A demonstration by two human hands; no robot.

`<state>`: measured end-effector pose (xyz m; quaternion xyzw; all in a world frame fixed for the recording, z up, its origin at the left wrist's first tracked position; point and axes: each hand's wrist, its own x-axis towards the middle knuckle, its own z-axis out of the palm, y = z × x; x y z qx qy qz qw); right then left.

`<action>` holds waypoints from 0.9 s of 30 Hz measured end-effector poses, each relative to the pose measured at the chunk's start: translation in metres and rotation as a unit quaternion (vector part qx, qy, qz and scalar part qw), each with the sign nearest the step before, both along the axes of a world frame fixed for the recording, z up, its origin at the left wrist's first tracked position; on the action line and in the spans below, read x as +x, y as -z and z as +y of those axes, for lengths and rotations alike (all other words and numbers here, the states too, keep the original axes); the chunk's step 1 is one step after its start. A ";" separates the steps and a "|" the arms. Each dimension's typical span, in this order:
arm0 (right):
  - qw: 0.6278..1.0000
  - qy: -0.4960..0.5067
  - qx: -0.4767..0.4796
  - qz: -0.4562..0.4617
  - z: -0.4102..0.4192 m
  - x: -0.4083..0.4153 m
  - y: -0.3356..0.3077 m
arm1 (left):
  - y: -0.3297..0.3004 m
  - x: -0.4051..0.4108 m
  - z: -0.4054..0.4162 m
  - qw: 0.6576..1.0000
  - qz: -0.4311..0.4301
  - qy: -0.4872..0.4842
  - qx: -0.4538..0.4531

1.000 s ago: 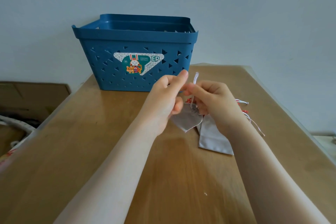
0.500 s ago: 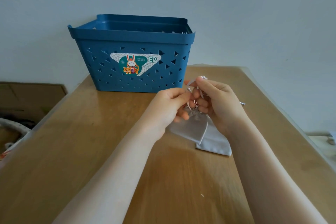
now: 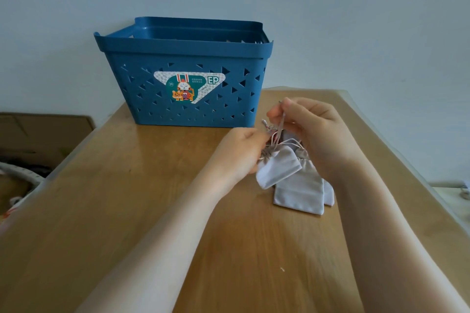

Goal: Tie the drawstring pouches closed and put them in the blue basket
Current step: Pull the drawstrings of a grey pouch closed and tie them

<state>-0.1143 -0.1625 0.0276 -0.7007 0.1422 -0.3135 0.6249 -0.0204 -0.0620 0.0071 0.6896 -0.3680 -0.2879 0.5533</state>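
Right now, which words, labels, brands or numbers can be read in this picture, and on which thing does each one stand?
"EP": white letters on the sticker on the front wall of the blue basket.
Small lines of characters beside the cartoon rabbit on the same sticker: too small to read.
Grey pouches, table, wall: no text visible.

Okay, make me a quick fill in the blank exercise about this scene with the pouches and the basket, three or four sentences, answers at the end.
1. The right hand pinches the pouch's ____ and pulls it upward.
2. The left hand holds the gathered neck of a ____ pouch.
3. The basket standing at the far edge of the wooden table is ____ in colour.
4. The other pouches lie on the table, not in the ____.

Answers: drawstring; grey; blue; basket
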 end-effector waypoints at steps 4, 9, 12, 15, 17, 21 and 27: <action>0.998 -0.039 -0.044 0.029 0.013 -0.002 -0.004 | -0.004 -0.008 0.001 0.997 -0.051 0.058 0.019; 0.994 -0.080 -0.060 0.049 0.021 -0.002 -0.008 | -0.005 -0.011 0.004 0.991 -0.118 0.052 0.046; 0.993 -0.084 -0.063 0.047 0.019 -0.003 -0.008 | 0.001 -0.005 0.001 0.995 -0.090 0.038 0.031; 0.993 -0.046 -0.081 0.070 0.012 -0.004 -0.007 | 0.003 0.000 0.000 0.998 -0.052 0.019 0.009; 0.987 -0.009 -0.118 0.105 0.005 -0.004 -0.003 | 0.002 0.002 0.001 1.000 -0.013 0.014 -0.001; 0.966 0.021 -0.195 0.166 -0.005 -0.006 0.002 | 0.001 0.004 0.001 1.000 0.015 0.001 -0.004; 0.961 0.007 -0.217 0.173 -0.006 -0.013 -0.005 | 0.005 0.006 0.000 0.999 0.031 0.019 0.022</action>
